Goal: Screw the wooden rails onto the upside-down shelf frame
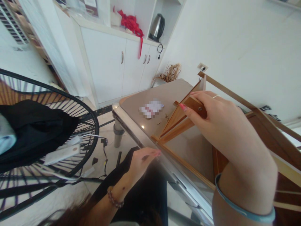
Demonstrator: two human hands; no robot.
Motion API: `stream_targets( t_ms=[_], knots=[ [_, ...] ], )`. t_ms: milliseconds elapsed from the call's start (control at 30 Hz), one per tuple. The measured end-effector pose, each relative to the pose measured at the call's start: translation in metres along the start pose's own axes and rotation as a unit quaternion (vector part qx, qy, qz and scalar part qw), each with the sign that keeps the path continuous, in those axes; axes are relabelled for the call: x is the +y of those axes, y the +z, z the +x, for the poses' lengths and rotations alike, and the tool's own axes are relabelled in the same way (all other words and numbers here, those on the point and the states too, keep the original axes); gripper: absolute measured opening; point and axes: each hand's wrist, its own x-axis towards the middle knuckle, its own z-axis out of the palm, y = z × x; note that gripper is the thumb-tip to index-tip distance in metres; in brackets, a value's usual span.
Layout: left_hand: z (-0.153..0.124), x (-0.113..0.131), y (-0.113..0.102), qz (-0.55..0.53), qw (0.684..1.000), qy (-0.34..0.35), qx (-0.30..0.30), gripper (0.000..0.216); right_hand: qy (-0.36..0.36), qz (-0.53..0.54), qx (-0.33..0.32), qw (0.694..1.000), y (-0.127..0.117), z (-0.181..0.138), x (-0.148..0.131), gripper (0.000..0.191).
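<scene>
My right hand (211,113) is wrapped round the end of a wooden piece (191,102), which has a round hole or metal fitting in its end face. This piece is part of, or rests against, a wooden frame (188,168) of thin slats lying across the table. My left hand (144,160) is beside the table's metal edge, near the frame's corner. Its fingers are pinched together, and whatever they may hold is too small to make out. A few small brass-coloured screws (166,117) lie beside the frame.
The table (138,97) also carries a blurred paper or packet (151,108). To the left stands a black corded chair (94,125) with dark cloth (35,131) and a white power strip (62,154). White cabinets (103,62) hold a kettle (157,27) and red ribbon (130,22).
</scene>
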Motion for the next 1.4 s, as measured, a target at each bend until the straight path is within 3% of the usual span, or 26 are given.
stream_targets(
  t_ms=[133, 233, 400, 533, 667, 867, 933, 1067, 1200, 1400],
  knots=[
    [-0.007, 0.001, 0.017, -0.148, 0.985, -0.062, 0.059, 0.034, -0.012, -0.003, 0.006, 1.0, 0.001, 0.001, 0.001, 0.03],
    [-0.01, 0.007, 0.032, -0.218, 0.959, -0.124, 0.131, 0.033, -0.013, -0.004, 0.01, 1.0, 0.001, 0.001, 0.001, 0.028],
    [-0.013, 0.012, 0.047, -0.329, 0.909, -0.157, 0.204, 0.037, -0.011, -0.012, 0.002, 1.0, 0.001, 0.001, 0.0, 0.027],
    [-0.016, 0.012, 0.052, -0.376, 0.882, -0.221, 0.178, 0.045, 0.003, -0.017, -0.001, 1.0, 0.0, 0.001, -0.002, 0.028],
    [-0.016, 0.018, 0.053, -0.402, 0.871, -0.232, 0.159, 0.051, 0.014, -0.021, -0.002, 1.0, 0.0, -0.001, -0.004, 0.028],
    [-0.016, 0.023, 0.048, -0.582, 0.75, -0.269, 0.163, 0.038, 0.031, -0.036, -0.014, 0.999, -0.002, 0.0, -0.006, 0.029],
    [-0.015, 0.014, 0.048, -0.567, 0.775, -0.241, 0.139, 0.041, 0.035, -0.043, -0.018, 0.998, -0.002, 0.0, -0.006, 0.029],
    [-0.01, -0.011, 0.044, -0.443, 0.874, -0.18, 0.08, 0.056, 0.037, -0.049, -0.019, 0.998, -0.001, 0.001, -0.007, 0.03],
    [-0.004, -0.024, 0.03, -0.358, 0.918, -0.165, 0.045, 0.059, 0.04, -0.053, -0.018, 0.998, 0.0, 0.0, -0.007, 0.03],
    [-0.002, -0.011, 0.004, -0.217, 0.96, -0.169, 0.045, 0.043, 0.033, -0.056, -0.012, 0.998, 0.001, 0.0, -0.006, 0.028]
  ],
)
